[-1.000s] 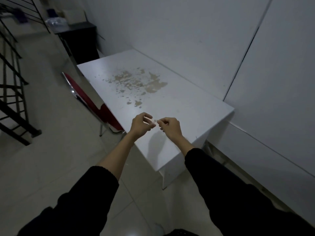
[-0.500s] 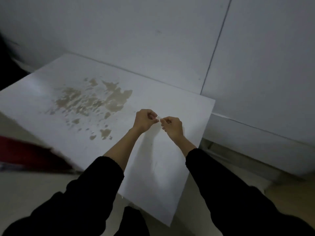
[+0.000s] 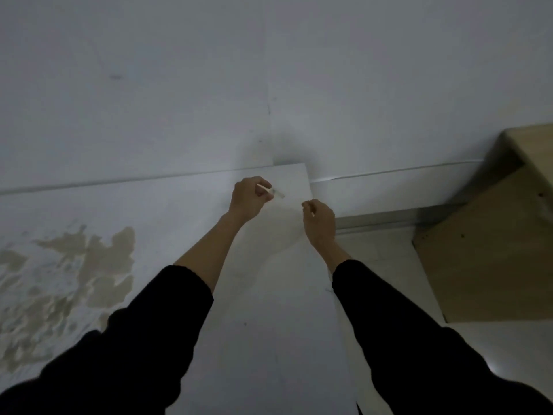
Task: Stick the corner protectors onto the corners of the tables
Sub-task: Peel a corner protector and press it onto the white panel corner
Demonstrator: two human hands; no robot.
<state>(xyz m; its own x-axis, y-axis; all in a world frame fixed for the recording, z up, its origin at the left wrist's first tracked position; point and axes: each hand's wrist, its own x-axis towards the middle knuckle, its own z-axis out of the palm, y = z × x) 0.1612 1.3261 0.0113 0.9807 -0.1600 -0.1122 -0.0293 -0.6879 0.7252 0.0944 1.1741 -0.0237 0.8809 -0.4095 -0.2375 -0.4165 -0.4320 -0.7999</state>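
Note:
A white table (image 3: 269,295) fills the lower middle, its far right corner (image 3: 303,167) meeting the white wall. My left hand (image 3: 250,197) hovers over the table near that corner and pinches a small clear corner protector (image 3: 276,192) that sticks out to the right of its fingers. My right hand (image 3: 318,218) is a short way to the right, at the table's right edge, with fingers curled and pinched together; something tiny and pale may be between them, but it is too small to tell.
Brown peeling patches (image 3: 74,265) mark the tabletop at the left. A light wooden cabinet (image 3: 493,241) stands on the floor at the right. The white wall (image 3: 269,85) runs close behind the table. Pale floor tiles (image 3: 389,256) lie between table and cabinet.
My view has swung right toward the table's far right corner. My hands, pinched together before, have moved apart; the left keeps the protector and both reach further toward the corner.

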